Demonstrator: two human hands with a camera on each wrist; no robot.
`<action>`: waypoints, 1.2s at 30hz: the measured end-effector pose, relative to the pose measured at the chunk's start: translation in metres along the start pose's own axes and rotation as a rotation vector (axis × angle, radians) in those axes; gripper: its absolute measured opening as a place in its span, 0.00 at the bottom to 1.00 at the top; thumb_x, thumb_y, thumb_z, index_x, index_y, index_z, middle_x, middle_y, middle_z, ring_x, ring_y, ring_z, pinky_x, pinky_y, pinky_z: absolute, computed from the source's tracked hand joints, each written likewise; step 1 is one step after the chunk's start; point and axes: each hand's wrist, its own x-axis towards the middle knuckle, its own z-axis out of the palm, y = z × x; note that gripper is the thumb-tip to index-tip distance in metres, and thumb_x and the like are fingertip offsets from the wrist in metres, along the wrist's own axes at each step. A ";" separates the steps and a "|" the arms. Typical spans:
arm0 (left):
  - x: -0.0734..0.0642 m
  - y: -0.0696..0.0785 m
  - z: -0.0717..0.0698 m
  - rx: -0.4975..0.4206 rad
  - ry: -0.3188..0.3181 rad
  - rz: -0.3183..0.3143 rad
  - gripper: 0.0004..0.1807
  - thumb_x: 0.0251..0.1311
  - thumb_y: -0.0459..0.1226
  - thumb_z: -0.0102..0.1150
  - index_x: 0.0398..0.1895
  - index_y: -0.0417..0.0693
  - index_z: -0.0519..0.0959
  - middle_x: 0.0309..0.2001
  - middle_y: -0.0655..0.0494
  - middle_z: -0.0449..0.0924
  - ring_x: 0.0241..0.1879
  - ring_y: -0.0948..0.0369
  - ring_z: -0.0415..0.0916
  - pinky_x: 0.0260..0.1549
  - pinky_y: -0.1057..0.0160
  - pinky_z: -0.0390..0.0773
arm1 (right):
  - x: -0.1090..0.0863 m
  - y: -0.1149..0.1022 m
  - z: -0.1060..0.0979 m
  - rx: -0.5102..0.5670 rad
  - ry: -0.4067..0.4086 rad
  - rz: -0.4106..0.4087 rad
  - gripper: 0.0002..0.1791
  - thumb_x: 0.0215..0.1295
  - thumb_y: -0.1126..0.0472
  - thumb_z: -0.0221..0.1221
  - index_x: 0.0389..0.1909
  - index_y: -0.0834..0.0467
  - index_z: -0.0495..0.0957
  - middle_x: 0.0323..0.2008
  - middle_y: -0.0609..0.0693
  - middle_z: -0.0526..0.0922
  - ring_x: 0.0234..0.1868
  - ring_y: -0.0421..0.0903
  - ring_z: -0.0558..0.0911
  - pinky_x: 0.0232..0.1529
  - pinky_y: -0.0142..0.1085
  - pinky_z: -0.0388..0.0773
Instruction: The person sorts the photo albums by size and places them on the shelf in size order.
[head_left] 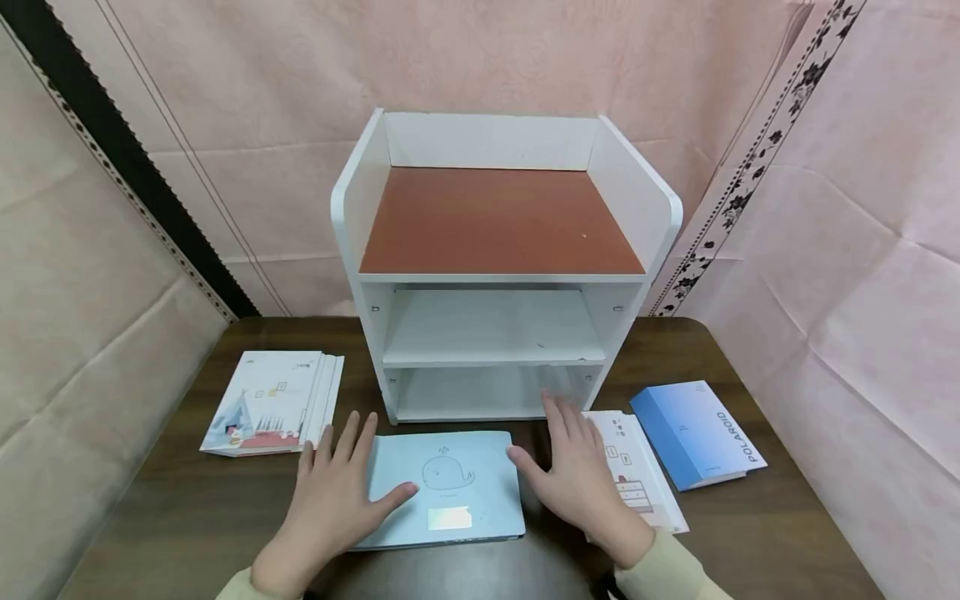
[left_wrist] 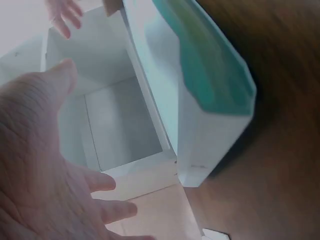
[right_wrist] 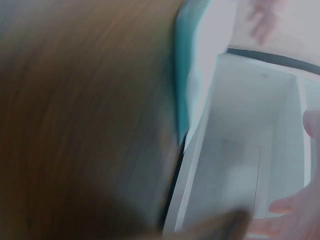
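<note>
A light blue book (head_left: 491,500) with a whale drawing and a pale label lies flat on the table, in front of the white shelf unit (head_left: 495,325). Over its left side hovers my left hand (head_left: 330,504), fingers spread and thumb reaching across the cover. My right hand (head_left: 573,471) is off the book's right edge, its fingers pointing toward the shelf and overlapping a white booklet (head_left: 633,467) in the head view. Neither hand grips anything. From the left wrist, the blue book (left_wrist: 197,140) shows its thick white spine beside my open palm (left_wrist: 40,165).
A stack of white booklets (head_left: 262,400) lies at the left of the dark wooden table (head_left: 187,517). On the right is a blue box-like book (head_left: 701,433) lettered POLAROID. The shelf unit has a brown top panel (head_left: 502,221); pink-white cloth (head_left: 862,250) surrounds the table.
</note>
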 end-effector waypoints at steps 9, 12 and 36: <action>-0.001 -0.002 0.002 -0.102 -0.044 -0.070 0.65 0.40 0.78 0.53 0.73 0.42 0.56 0.57 0.39 0.68 0.49 0.43 0.68 0.39 0.40 0.73 | -0.001 -0.024 0.005 0.641 -0.112 0.189 0.48 0.63 0.39 0.60 0.75 0.58 0.49 0.69 0.59 0.61 0.66 0.56 0.65 0.62 0.52 0.66; -0.003 -0.006 0.003 -0.126 -0.082 -0.093 0.68 0.39 0.79 0.53 0.74 0.39 0.52 0.57 0.37 0.66 0.48 0.44 0.68 0.36 0.45 0.76 | -0.003 -0.028 0.007 0.715 -0.191 0.279 0.49 0.63 0.40 0.61 0.74 0.61 0.47 0.67 0.64 0.62 0.64 0.59 0.67 0.59 0.53 0.70; 0.001 -0.008 0.008 -0.303 -0.272 -0.207 0.70 0.42 0.74 0.59 0.69 0.23 0.50 0.59 0.26 0.63 0.49 0.43 0.75 0.45 0.44 0.77 | -0.005 -0.021 0.012 0.819 -0.466 0.479 0.49 0.65 0.47 0.61 0.69 0.76 0.48 0.55 0.63 0.72 0.54 0.56 0.74 0.48 0.48 0.78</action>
